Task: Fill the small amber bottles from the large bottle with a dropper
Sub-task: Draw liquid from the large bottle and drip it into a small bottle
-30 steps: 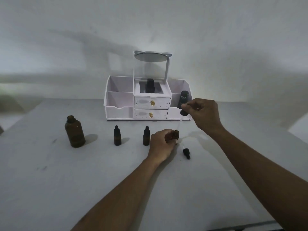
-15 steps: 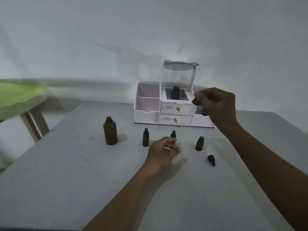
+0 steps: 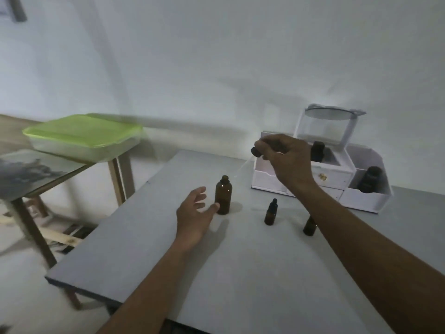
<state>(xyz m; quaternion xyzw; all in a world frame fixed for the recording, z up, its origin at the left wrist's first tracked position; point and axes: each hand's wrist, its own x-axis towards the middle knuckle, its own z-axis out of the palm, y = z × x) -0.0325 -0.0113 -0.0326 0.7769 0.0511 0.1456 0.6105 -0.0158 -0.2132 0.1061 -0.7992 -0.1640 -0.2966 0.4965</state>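
**Dropper poised near the open large bottle**

Right of centre, the right hand [image 3: 286, 162] pinches the dropper [image 3: 255, 152] by its black bulb. Its glass tip slants down-left, close to the mouth of the uncapped large bottle [image 3: 224, 197] at frame centre. The left hand [image 3: 193, 213] is relaxed with fingers spread, its thumb just beside the bottle's base. Two small amber bottles [image 3: 271, 214] stand to the right on the table [image 3: 240, 273], one partly hidden by the right forearm.
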